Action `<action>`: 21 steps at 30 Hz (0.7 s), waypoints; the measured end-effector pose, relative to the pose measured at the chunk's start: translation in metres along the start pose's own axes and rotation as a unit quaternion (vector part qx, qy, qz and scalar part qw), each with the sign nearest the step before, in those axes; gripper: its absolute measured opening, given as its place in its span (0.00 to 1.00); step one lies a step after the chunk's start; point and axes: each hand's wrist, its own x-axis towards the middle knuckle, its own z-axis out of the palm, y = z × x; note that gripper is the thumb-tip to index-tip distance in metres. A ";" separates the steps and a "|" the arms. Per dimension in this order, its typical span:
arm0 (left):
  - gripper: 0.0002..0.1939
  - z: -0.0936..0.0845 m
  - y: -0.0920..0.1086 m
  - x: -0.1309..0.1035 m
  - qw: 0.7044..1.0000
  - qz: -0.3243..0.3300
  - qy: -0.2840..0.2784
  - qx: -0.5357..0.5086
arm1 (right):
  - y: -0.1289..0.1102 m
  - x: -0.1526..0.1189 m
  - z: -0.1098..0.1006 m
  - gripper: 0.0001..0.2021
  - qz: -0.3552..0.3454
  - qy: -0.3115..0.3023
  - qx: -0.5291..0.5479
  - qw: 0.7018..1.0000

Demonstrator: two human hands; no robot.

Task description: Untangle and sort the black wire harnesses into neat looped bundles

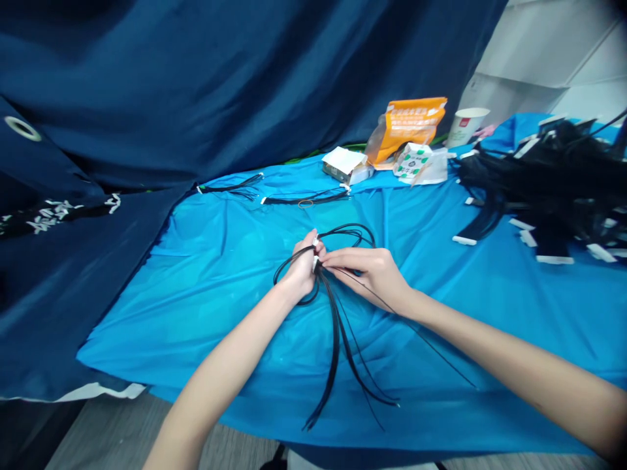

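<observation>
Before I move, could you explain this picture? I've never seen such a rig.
There is no robot here: one camera, worn on a person's head, looks down at their two bare hands. The left hand holds thin black wires with small white connectors. The right hand pinches beside them; what exactly is too small to tell. On the wrinkled bright-blue cloth lie two slim wire bundles, and at right a heap of black cables. Behind stands an orange pouch.

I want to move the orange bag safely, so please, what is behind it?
Dark blue cloth shows behind the orange bag. Anything low behind it is covered and cannot be seen.
</observation>
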 end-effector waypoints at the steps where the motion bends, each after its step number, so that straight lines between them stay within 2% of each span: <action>1: 0.21 0.000 -0.002 0.000 1.000 0.013 -0.004 0.011 | -0.001 0.001 -0.001 0.08 0.022 -0.004 0.013 1.000; 4: 0.21 0.000 -0.006 0.001 0.999 0.033 -0.001 0.023 | 0.001 0.002 -0.004 0.07 0.091 -0.018 0.068 0.993; 10: 0.22 0.006 -0.005 -0.002 0.998 -0.033 0.042 -0.013 | 0.007 0.004 -0.001 0.07 0.210 -0.022 0.196 0.958; 18: 0.22 0.002 -0.005 0.002 0.995 -0.037 0.066 -0.061 | -0.002 0.008 0.001 0.05 0.249 0.005 0.237 0.939; 21: 0.23 0.000 -0.005 0.004 0.995 -0.042 0.056 -0.068 | -0.005 0.010 -0.006 0.05 0.290 0.053 0.326 0.898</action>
